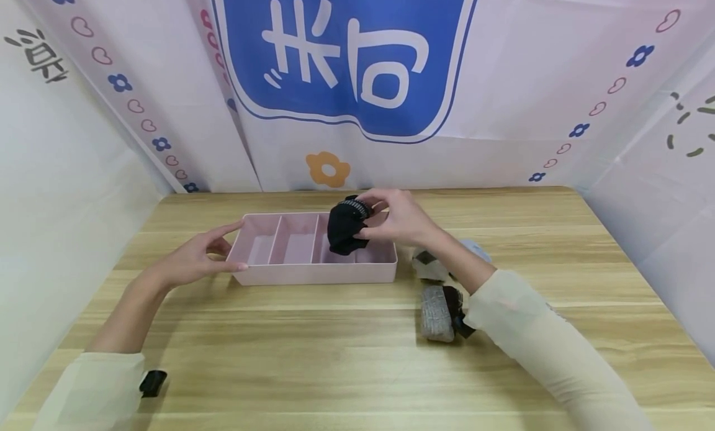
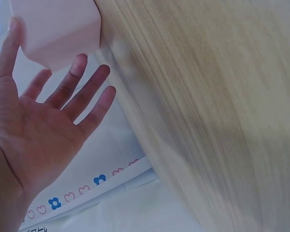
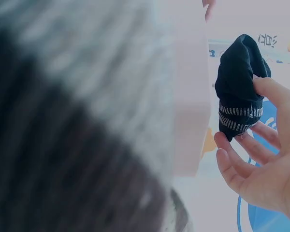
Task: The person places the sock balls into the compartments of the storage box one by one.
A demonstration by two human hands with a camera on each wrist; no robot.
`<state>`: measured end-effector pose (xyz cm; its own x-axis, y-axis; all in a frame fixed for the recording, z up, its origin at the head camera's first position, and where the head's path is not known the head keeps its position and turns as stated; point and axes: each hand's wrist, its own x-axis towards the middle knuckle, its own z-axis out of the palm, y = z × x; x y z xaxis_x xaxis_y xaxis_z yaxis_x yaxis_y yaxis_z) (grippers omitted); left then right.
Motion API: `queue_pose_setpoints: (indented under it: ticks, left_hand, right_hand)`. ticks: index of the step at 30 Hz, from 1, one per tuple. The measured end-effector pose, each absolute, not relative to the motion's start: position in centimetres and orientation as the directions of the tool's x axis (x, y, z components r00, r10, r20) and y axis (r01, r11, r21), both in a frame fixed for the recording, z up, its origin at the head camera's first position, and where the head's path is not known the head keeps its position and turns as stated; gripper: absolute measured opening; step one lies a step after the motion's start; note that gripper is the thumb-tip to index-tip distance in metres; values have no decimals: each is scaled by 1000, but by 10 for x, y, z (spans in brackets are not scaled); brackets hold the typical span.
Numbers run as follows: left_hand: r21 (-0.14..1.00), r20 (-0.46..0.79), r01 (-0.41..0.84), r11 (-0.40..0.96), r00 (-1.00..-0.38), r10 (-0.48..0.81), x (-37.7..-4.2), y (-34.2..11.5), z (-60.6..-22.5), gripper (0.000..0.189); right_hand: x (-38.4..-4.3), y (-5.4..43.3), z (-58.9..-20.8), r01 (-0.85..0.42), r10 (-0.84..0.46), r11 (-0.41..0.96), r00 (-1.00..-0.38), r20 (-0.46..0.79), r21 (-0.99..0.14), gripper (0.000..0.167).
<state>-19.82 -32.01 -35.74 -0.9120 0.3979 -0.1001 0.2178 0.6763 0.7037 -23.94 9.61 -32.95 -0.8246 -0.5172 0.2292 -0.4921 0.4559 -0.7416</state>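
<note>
wood-grain table (image 1: 313, 356) bore a pink tray (image 1: 313, 274); right hand (image 1: 399, 220) pinched a black sock (image 1: 343, 231) between thumb and fingers over the tray's right half; left hand (image 1: 192, 257), fingers spread, touched its left end

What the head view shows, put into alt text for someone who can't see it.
A person's right hand holds a black sock over a pink divided box on a wooden table. The left hand touches the box's left end; more socks lie to the box's right.
</note>
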Motion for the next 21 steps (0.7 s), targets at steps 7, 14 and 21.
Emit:
queue_pose_setpoints:
  ticks: [7,14,21]
  left_hand:
    - [697,-83,240,676,-909,408,-199,-320,-357,92]
    - [694,-84,241,678,-909,408,-200,-321,-358,92]
    - [693,-83,245,678,-907,413,-200,-321,-357,92]
  right_hand:
    - [-240,82,-325,-504,-548,431,-805,227,-749,56]
    - [-239,72,-319,-506,-569,441,-796,205,-742,56]
    - [-241,62,-314,-505,-582,448,-791,188,-738,54]
